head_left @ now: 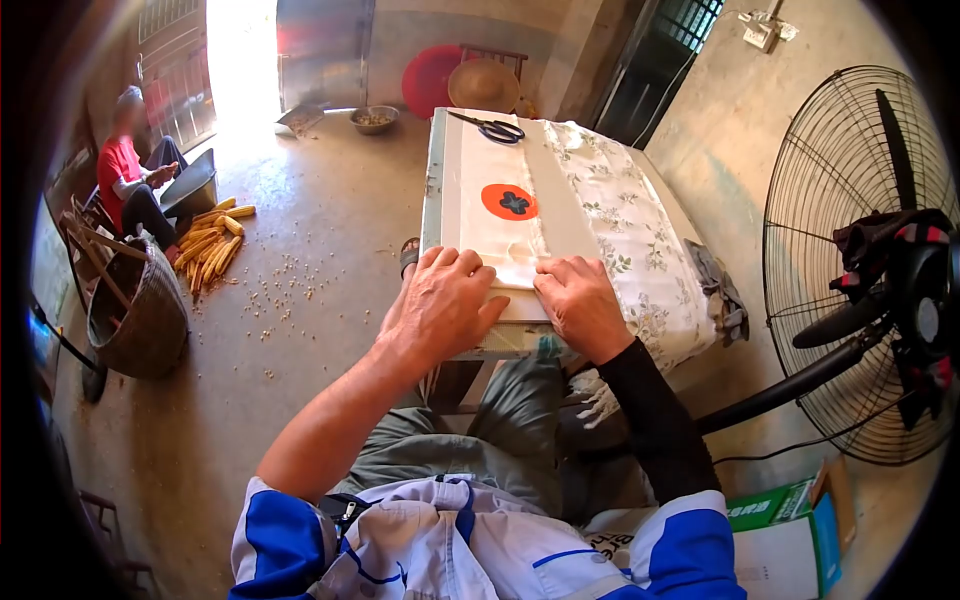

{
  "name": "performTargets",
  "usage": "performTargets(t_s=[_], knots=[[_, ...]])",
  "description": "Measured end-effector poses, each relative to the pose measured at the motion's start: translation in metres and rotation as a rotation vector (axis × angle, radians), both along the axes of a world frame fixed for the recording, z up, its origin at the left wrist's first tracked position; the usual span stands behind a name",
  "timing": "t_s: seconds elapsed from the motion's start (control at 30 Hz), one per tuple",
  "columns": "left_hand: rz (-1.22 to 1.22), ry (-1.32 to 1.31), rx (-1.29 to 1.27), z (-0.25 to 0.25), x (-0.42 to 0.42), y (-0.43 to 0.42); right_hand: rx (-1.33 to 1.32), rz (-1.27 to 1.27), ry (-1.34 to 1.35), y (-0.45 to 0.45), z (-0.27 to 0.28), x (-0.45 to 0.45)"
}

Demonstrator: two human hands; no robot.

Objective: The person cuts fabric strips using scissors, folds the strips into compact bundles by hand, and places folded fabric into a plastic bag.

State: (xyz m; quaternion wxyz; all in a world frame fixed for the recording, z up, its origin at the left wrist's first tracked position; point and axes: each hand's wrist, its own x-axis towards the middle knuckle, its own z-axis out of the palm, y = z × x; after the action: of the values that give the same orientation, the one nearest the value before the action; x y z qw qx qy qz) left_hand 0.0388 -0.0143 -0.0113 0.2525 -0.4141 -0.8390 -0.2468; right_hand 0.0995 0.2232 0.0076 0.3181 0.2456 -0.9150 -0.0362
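A strip of white cloth (495, 160) lies along the table, with an orange disc (490, 201) bearing a dark flower shape on it. My left hand (440, 300) rests on the cloth's near left part, thumb pointing right and fingers curled at the edge. Just right of it, my right hand (583, 305) pinches the cloth's near right edge between thumb and fingers. Black-handled scissors (500, 131) lie at the far end. To the right, a floral cloth (625, 225) covers part of the table.
A large fan (860, 260) stands at the right. At the left, a person in red (120, 170) sits beside corn cobs (210, 245) and a woven basket (140, 315). A metal bowl (374, 120) sits on the floor. Boxes (780, 540) stand at the lower right.
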Motion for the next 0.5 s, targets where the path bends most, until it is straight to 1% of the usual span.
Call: performTargets(t_s=[0.2, 0.37, 0.5], knots=[[-0.004, 0.001, 0.015, 0.005, -0.009, 0.003, -0.050, -0.009, 0.057, -0.003, -0.001, -0.005], [0.014, 0.033, -0.031, -0.005, -0.026, 0.008, -0.123, 0.008, 0.074, 0.001, -0.003, -0.009], [-0.016, 0.044, 0.033, -0.003, -0.024, 0.007, -0.109, 0.006, 0.065, 0.006, -0.001, -0.013]])
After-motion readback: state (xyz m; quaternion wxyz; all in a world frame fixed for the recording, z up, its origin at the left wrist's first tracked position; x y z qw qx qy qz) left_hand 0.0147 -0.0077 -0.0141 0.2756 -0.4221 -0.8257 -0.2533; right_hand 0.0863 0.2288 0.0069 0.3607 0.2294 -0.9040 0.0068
